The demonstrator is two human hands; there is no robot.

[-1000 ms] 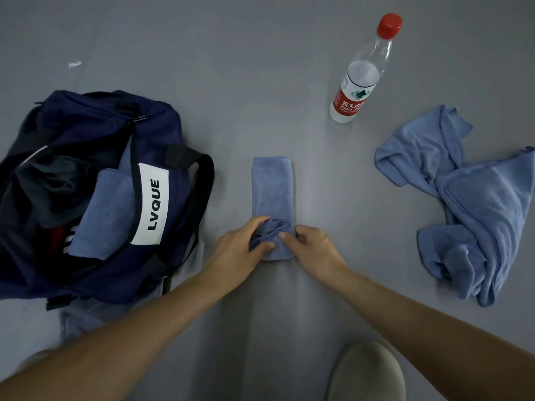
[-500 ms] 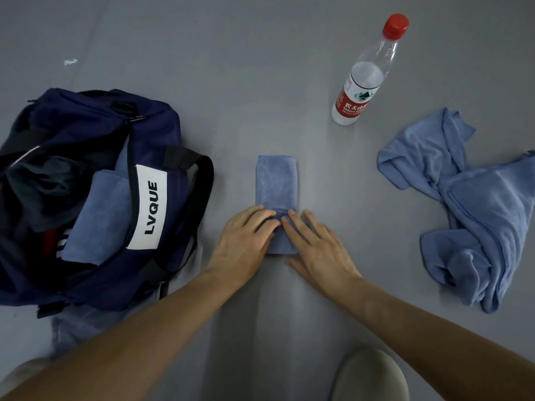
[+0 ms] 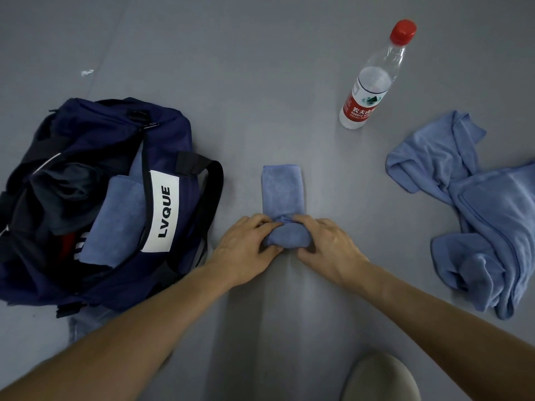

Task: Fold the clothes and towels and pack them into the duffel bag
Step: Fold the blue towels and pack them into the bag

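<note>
A narrow folded blue towel (image 3: 282, 192) lies on the grey floor in the middle, its near end rolled into a thick roll. My left hand (image 3: 246, 250) grips the roll's left side and my right hand (image 3: 327, 247) grips its right side, fingers curled over the top. The navy duffel bag (image 3: 173, 134) marked LVQUE lies open at the left, with a folded blue towel (image 3: 115, 221) and dark clothes (image 3: 63, 195) inside. A crumpled blue towel (image 3: 486, 209) lies loose at the right.
A water bottle (image 3: 373, 79) with a red cap stands at the back right, behind the folded towel. A beige shoe tip (image 3: 379, 380) shows at the bottom right. A small white scrap (image 3: 86, 72) lies on the floor far left.
Half a second ago both hands pressed flat on the towel's near end. Now their fingers curl round a thicker roll, which has advanced a little along the strip.
</note>
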